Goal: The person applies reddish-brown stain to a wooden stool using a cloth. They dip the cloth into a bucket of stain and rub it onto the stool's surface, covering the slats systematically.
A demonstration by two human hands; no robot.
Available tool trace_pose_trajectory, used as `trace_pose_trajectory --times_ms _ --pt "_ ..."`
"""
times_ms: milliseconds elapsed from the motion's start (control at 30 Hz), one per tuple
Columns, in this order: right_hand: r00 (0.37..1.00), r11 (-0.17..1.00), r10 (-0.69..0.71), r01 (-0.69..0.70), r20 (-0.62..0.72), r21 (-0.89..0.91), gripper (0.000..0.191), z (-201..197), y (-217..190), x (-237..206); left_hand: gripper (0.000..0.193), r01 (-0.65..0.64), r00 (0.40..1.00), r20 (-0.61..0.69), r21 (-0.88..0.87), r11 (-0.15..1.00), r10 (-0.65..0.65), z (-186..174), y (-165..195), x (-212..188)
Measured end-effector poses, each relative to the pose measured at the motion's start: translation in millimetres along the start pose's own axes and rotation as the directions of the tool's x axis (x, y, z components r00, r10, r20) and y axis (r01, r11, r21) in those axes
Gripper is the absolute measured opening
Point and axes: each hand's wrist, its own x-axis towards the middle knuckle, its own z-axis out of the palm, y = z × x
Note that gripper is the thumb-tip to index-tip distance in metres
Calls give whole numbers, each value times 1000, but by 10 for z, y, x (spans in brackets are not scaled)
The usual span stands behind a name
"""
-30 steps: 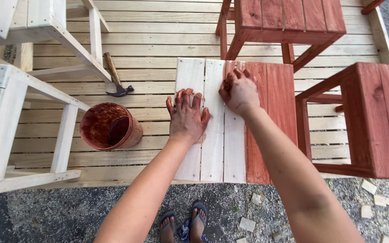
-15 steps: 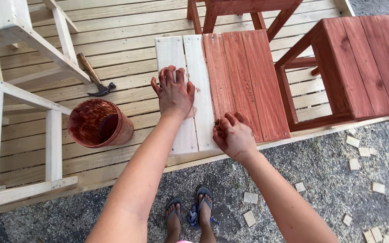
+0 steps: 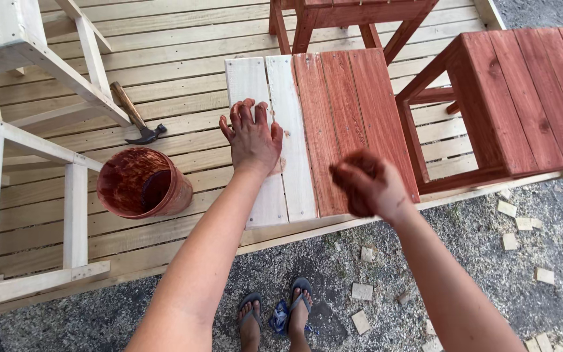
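Note:
My left hand (image 3: 252,140) lies flat, fingers spread, on the bare pale slats (image 3: 298,176) of a small slatted wooden top. The right half of that top (image 3: 353,104) is stained red-brown. My right hand (image 3: 366,186) is blurred and smeared with red stain. It hovers with curled fingers over the top's front edge, near the stained slats. Whether it holds a rag is unclear. A red-stained bucket (image 3: 141,182) stands left of my left hand.
A hammer (image 3: 135,117) lies on the pale plank platform (image 3: 164,72) behind the bucket. An unstained wooden frame (image 3: 8,163) stands at left, a stained stool (image 3: 522,98) at right, another stained piece (image 3: 353,13) behind. Gravel with wood offcuts (image 3: 516,221) surrounds my sandalled feet (image 3: 275,319).
My right hand has drawn back along the slat from the far end to the front edge, and now lifts off it. The left hand stays pressed on the bare slats.

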Motion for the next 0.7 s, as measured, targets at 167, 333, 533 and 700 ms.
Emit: trace_pose_trajectory --times_ms 167,333,533,700 --pt "985 870 -122 164 -120 465 27 -151 -336 938 54 11 1000 7 28 1000 -11 -20 39 -3" --pt "974 922 -193 222 -122 317 30 -112 -382 1884 55 16 997 74 17 1000 -17 -76 72 -10" --pt "854 858 -466 371 -231 -355 21 52 -290 2773 58 35 993 109 24 999 -38 -125 89 9" --pt "939 425 -343 142 -13 -894 62 206 -325 2798 59 40 983 175 72 997 -52 -130 88 48"
